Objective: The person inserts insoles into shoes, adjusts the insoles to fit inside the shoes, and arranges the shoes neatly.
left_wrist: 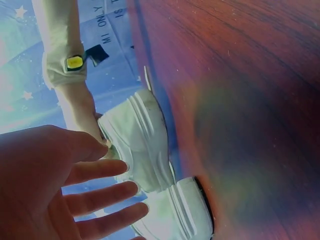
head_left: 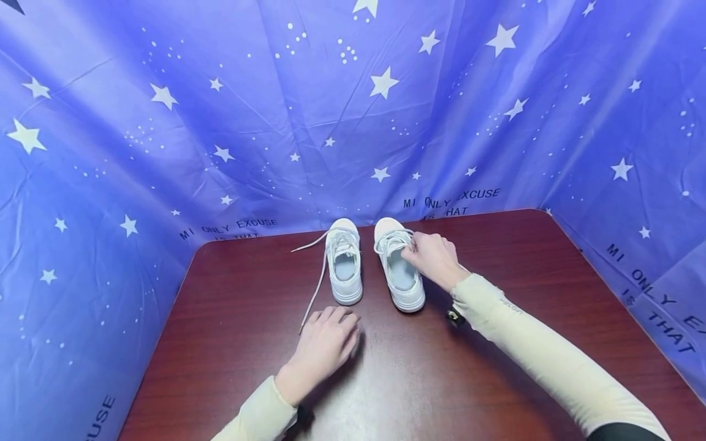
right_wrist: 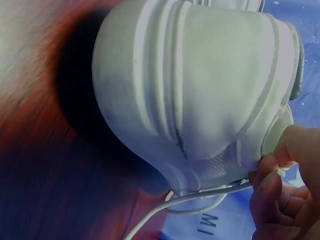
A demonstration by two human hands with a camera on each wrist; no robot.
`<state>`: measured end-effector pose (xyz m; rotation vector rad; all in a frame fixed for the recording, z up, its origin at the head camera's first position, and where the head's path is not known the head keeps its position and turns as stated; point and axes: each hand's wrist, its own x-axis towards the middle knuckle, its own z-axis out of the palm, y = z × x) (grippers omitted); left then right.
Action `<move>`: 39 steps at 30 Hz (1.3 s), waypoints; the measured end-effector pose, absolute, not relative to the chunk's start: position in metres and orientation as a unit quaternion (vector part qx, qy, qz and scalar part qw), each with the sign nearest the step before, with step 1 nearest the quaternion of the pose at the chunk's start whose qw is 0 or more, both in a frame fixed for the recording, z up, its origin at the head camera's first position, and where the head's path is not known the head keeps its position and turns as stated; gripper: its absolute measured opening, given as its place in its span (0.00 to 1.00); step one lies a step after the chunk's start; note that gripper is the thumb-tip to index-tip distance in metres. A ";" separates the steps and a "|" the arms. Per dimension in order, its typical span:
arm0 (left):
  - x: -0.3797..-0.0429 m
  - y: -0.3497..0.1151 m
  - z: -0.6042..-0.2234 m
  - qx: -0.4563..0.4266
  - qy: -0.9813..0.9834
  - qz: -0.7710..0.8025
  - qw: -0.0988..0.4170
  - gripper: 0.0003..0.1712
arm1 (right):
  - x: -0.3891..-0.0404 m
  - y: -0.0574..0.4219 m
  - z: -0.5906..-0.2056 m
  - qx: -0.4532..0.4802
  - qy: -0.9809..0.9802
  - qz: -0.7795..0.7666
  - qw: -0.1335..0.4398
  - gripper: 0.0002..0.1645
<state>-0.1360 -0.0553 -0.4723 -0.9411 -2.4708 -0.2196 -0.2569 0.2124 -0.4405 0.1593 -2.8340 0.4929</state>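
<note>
Two white lace-up sneakers stand side by side at the back of the table, toes away from me. My right hand (head_left: 436, 257) is at the lacing of the right sneaker (head_left: 409, 301), thumb and fingertips pinching a shoelace (right_wrist: 200, 194) at the opening's edge. The right wrist view shows this sneaker's side (right_wrist: 220, 75) up close. Below the left sneaker's heel (head_left: 347, 294), my left hand (head_left: 328, 340) hovers with relaxed fingers, holding nothing. In the left wrist view, its fingers (left_wrist: 100, 200) spread in front of both sneakers.
Loose lace ends (head_left: 315, 294) trail from the left sneaker across the dark red wooden table (head_left: 231, 343). A blue star-print curtain (head_left: 331, 110) hangs behind the table and along both sides, close to the sneakers' toes.
</note>
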 end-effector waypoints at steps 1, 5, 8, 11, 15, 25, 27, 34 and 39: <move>-0.136 -0.055 -0.472 -0.343 -0.903 -0.082 0.244 0.09 | -0.259 0.209 -0.441 0.053 -0.975 0.170 0.130 0.10; -0.135 -0.056 -0.473 -0.340 -0.903 -0.090 0.246 0.09 | -0.267 0.200 -0.444 0.048 -0.974 0.182 0.129 0.11; -0.135 -0.056 -0.474 -0.339 -0.904 -0.093 0.245 0.09 | -0.272 0.195 -0.448 0.042 -0.972 0.198 0.123 0.11; -0.134 -0.057 -0.476 -0.338 -0.905 -0.092 0.243 0.09 | -0.275 0.191 -0.452 0.034 -0.971 0.206 0.114 0.12; -0.133 -0.057 -0.478 -0.335 -0.907 -0.088 0.240 0.10 | -0.277 0.187 -0.454 0.027 -0.971 0.213 0.103 0.12; -0.134 -0.057 -0.481 -0.332 -0.907 -0.084 0.243 0.10 | -0.281 0.191 -0.460 0.017 -0.970 0.220 0.097 0.09; -0.134 -0.057 -0.480 -0.332 -0.908 -0.084 0.243 0.10 | -0.282 0.193 -0.460 0.014 -0.970 0.221 0.099 0.10; -0.139 -0.058 -0.481 -0.324 -0.909 -0.102 0.241 0.08 | -0.279 0.198 -0.460 0.015 -0.968 0.231 0.100 0.14; -0.145 -0.065 -0.483 -0.282 -0.916 -0.140 0.249 0.05 | -0.271 0.204 -0.464 0.007 -0.956 0.282 0.081 0.18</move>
